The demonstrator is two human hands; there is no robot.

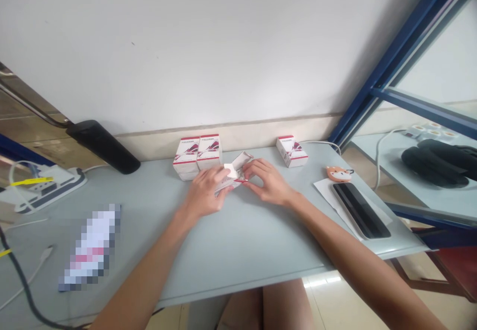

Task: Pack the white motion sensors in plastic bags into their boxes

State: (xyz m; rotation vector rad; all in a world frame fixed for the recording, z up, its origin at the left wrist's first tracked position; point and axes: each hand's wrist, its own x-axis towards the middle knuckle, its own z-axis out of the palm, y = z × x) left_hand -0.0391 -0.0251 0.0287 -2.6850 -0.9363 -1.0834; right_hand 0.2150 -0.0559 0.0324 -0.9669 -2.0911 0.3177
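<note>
A small white and red cardboard box (225, 187) lies tilted on the desk with its end flaps open towards the right. My left hand (206, 189) is wrapped round the box's left side, thumb in front and fingers on top. The fingers of my right hand (265, 181) pinch at the open end, by the flap; whether they grip the flap or something inside is hidden. Two closed boxes of the same print (197, 153) stand side by side just behind my left hand. One more such box (292, 151) stands apart, behind my right hand.
On the right, a phone (360, 209) lies on white paper (328, 193) beside an orange animal-faced case (339, 173). A black cylinder (104, 146) leans at the back left. A power strip (52, 191), cables and a blurred-out item (90, 245) occupy the left. A blue-framed partition (421, 104) borders the right.
</note>
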